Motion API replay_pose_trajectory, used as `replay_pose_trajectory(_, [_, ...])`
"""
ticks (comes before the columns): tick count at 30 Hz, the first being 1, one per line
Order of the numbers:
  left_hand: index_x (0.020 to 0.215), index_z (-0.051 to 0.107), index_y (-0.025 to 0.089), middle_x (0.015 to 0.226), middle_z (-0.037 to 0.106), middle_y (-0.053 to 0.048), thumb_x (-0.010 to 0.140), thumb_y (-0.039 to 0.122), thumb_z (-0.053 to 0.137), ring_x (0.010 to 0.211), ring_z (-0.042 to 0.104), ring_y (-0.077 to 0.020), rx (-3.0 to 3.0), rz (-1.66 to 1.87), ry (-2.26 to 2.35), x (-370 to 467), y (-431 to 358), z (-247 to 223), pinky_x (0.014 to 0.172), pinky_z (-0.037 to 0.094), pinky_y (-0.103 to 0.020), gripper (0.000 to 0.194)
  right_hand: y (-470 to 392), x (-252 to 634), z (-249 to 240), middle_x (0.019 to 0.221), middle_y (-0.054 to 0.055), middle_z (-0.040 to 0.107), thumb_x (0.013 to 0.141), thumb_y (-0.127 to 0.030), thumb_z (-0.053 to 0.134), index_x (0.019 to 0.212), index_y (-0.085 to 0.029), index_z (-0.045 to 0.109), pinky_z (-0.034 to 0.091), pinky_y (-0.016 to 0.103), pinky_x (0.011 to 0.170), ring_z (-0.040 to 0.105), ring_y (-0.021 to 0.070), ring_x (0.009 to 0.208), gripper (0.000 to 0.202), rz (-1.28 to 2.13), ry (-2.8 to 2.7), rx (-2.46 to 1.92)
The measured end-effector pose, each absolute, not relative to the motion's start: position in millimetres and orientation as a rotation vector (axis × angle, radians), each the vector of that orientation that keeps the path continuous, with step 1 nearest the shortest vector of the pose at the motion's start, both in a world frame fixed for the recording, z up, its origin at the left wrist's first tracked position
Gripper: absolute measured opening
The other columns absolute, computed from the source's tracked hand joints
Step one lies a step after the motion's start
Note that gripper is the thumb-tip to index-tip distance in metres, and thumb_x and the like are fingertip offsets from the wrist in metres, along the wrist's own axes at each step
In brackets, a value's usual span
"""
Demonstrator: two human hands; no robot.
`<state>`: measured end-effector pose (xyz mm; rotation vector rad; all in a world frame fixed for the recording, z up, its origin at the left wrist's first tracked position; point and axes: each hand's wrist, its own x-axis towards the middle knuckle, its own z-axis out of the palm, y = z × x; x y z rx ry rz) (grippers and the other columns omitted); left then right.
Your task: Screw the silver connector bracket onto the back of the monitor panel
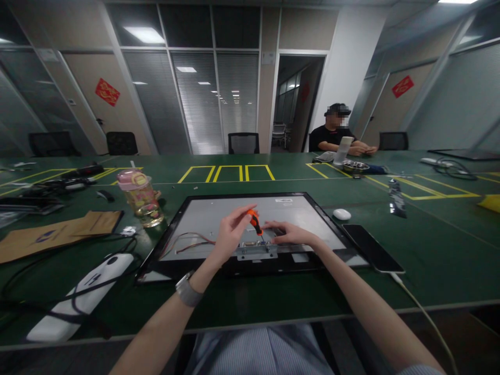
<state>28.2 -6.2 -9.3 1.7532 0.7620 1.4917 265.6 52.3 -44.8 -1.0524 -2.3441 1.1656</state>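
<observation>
A flat display panel (207, 211) with a black frame lies back side up on the table before me. My left hand (233, 229) grips an orange and black screwdriver (255, 221) near the top of its handle. The screwdriver tilts, its shaft pointing down at a small circuit board on a metal bracket (257, 252) along the panel's near edge. My right hand (291, 233) is beside the shaft, low over the board, fingers stretched out and apart. Whether its fingertips touch the board is hard to see. Thin wires (189, 237) run left from the board across the panel.
To the left stand a pink-lidded bottle (141, 198), a brown paper envelope (66, 234) and a white power strip (84, 297) with black cables. At right lie a phone (373, 247) on a cable and a white earbud case (341, 214). Across the table sits another person (332, 138).
</observation>
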Motion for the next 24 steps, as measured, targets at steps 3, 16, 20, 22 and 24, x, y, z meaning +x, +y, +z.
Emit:
replay_pose_trajectory(3, [0.105, 0.074, 0.02, 0.085, 0.059, -0.003, 0.086, 0.033, 0.065, 0.078, 0.061, -0.0145, 1.729, 1.533, 0.806, 27.4, -3.1, -10.6, 0.077, 0.051, -0.028, 0.025, 52.8, 266.4, -46.0, 0.153, 0.01, 0.041, 0.077, -0.052, 0.07, 0.136, -0.022, 0.055, 0.02, 0.049, 0.12, 0.029, 0.0327, 0.145, 0.067, 1.163, -2.342, -1.043])
replay_pose_trajectory(16, [0.112, 0.071, 0.02, 0.093, 0.062, -0.005, 0.088, 0.03, 0.062, 0.088, 0.063, -0.0162, 1.763, 1.529, 0.774, 30.4, -4.9, -12.5, 0.084, 0.052, -0.029, 0.027, 56.0, 267.4, -50.4, 0.154, 0.009, 0.041, 0.077, -0.052, 0.071, 0.135, -0.023, 0.056, 0.02, 0.049, 0.119, 0.029, 0.0323, 0.145, 0.067, 1.178, -2.331, -1.009])
replay_pose_trajectory(20, [0.112, 0.072, 0.022, 0.089, 0.058, -0.003, 0.089, 0.031, 0.06, 0.084, 0.061, -0.0141, 1.76, 1.591, 0.861, 31.8, -5.4, -12.5, 0.079, 0.052, -0.026, 0.027, 55.2, 267.4, -49.3, 0.153, 0.009, 0.041, 0.077, -0.052, 0.071, 0.135, -0.023, 0.056, 0.02, 0.05, 0.119, 0.03, 0.0331, 0.145, 0.066, 1.177, -2.334, -1.023])
replay_pose_trajectory(22, [0.116, 0.07, 0.023, 0.103, 0.061, -0.006, 0.092, 0.031, 0.055, 0.094, 0.061, -0.0157, 1.761, 1.599, 0.851, 33.0, -6.9, -11.7, 0.086, 0.051, -0.028, 0.029, 54.9, 267.2, -48.6, 0.153, 0.01, 0.042, 0.077, -0.051, 0.07, 0.134, -0.022, 0.057, 0.022, 0.049, 0.119, 0.032, 0.0334, 0.144, 0.066, 1.168, -2.337, -1.026])
replay_pose_trajectory(24, [0.119, 0.068, 0.021, 0.117, 0.061, -0.008, 0.094, 0.031, 0.053, 0.105, 0.061, -0.0182, 1.745, 1.591, 0.81, 33.4, -7.8, -11.3, 0.095, 0.048, -0.031, 0.031, 54.6, 266.9, -48.1, 0.153, 0.011, 0.041, 0.077, -0.05, 0.07, 0.135, -0.021, 0.057, 0.022, 0.049, 0.119, 0.033, 0.0335, 0.144, 0.066, 1.16, -2.341, -1.038])
